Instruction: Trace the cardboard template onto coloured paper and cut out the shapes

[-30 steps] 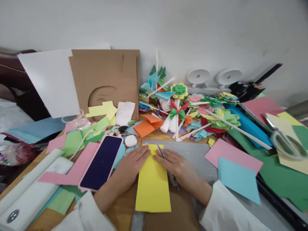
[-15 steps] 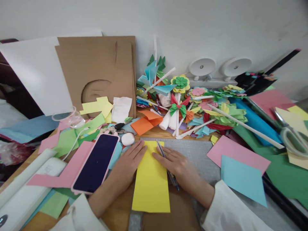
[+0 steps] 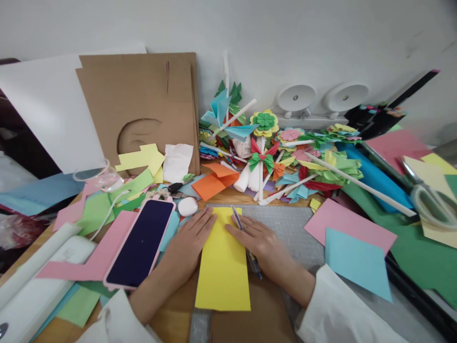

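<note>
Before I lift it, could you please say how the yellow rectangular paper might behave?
The yellow rectangular paper is probably light, looking thin. Its long shape suggests it may droop from one end. Lying flat, it should hardly tip.

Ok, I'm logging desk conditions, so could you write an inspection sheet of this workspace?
Surface: wooden desk, gray mat.
Job's things: yellow paper lying between the hands; pen.
Clutter: smartphone, paper flowers, orange paper, scissors.
Hands: left hand flat at the paper's left edge; right hand at its right edge, holding the pen.
Cables: white cable among left-side paper scraps.
Surroundings: cardboard sheets leaning against a wall.
</note>
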